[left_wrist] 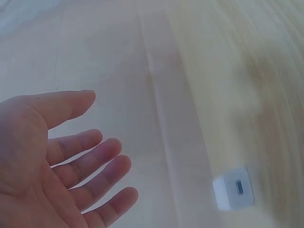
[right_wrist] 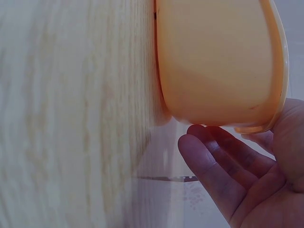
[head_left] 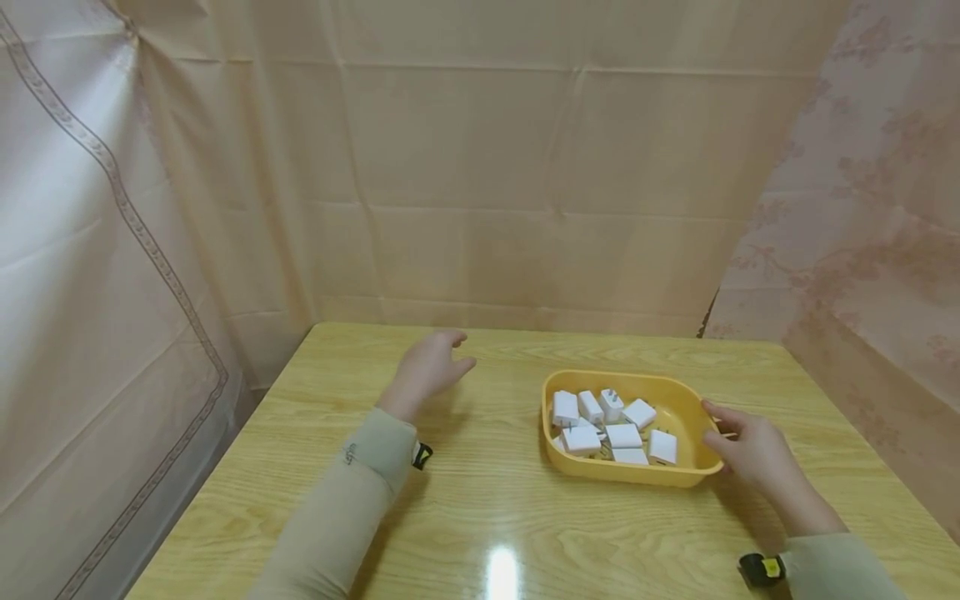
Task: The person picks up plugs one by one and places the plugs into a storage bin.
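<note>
My left hand is over the left part of the table, fingers loosely spread and holding nothing. In the left wrist view a white charger plug with a port in its face lies on the table beyond that hand; the head view hides it. Right of centre stands a yellow plastic basket with several white charger plugs jumbled inside. My right hand holds the basket's right end, thumb at the rim. From the right wrist view, its fingers lie against the outside of the basket wall.
A wood-grain table carries everything, its far edge close to a beige cloth curtain. More cloth hangs at the left and right. Bare tabletop lies between the left hand and the basket.
</note>
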The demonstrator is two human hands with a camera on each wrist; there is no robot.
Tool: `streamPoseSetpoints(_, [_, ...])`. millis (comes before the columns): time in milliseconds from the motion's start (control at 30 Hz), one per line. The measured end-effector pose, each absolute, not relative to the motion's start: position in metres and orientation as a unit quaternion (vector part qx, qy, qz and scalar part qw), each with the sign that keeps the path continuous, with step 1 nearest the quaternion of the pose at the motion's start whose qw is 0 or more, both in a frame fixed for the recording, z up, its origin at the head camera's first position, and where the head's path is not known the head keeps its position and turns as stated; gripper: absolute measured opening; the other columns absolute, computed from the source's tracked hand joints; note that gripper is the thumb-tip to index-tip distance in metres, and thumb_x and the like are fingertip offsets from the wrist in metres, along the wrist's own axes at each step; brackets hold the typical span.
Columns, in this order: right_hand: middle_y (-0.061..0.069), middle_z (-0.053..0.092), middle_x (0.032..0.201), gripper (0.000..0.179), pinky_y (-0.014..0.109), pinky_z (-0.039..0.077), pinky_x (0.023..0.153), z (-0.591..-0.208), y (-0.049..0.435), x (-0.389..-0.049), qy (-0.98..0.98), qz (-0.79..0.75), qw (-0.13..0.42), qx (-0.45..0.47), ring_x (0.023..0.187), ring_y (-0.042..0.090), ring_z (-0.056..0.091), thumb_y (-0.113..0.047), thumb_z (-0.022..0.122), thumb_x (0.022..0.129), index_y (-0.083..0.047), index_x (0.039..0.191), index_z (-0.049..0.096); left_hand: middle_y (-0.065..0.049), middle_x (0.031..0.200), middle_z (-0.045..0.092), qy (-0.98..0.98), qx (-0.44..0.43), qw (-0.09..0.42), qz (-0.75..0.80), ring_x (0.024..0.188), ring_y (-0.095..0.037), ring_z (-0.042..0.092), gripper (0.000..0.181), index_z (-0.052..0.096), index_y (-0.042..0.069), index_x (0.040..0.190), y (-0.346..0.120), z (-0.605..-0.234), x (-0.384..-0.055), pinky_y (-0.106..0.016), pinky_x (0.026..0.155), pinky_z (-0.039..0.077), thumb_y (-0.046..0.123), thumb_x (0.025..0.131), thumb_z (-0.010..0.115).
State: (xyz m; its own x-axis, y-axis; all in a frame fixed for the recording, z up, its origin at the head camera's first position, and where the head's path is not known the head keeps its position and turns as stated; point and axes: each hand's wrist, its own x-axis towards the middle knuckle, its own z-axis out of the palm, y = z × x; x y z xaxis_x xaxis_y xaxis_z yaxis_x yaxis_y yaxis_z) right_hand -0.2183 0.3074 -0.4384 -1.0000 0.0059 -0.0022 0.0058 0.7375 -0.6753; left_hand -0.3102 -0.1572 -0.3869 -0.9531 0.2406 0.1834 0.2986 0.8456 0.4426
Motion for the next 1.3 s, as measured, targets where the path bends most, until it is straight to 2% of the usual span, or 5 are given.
streamPoseSetpoints(633, [0.037,0.06,0.119,0.06,0.036,0.058,0.056,-0.44,0.307,-0.218,-0.93,0.368,0.005,0.0,0.08,0.026,0.066,-0.011,0.06,0.097,0.006,0.151,0.04,-0.015,0.136,0.063,-0.956,-0.116,0.064,-0.26,0.123,-0.033,0.06,0.051,0.061,0.001,0.137,-0.181,-0.396,-0.318,-0.049,0.1,0.049,0.032,0.097,0.068])
streamPoseSetpoints(1067, [0.037,0.061,0.119,0.06,0.035,0.058,0.055,-0.443,0.309,-0.218,-0.93,0.367,0.019,0.007,0.08,0.025,0.067,-0.011,0.06,0.096,0.007,0.15,0.041,-0.016,0.14,0.059,-0.96,-0.078,0.041,-0.265,0.13,-0.036,0.053,0.051,0.059,0.001,0.139,-0.186,-0.41,-0.328,-0.051,0.105,0.045,0.03,0.098,0.068])
streamPoseSetpoints(1300, [0.037,0.061,0.12,0.059,0.035,0.058,0.056,-0.444,0.309,-0.218,-0.927,0.375,0.023,0.008,0.086,0.028,0.068,-0.011,0.06,0.097,0.005,0.15,0.042,-0.017,0.141,0.057,-0.966,-0.054,0.026,-0.253,0.132,-0.037,0.051,0.052,0.059,0.003,0.14,-0.19,-0.42,-0.333,-0.052,0.104,0.045,0.03,0.097,0.068])
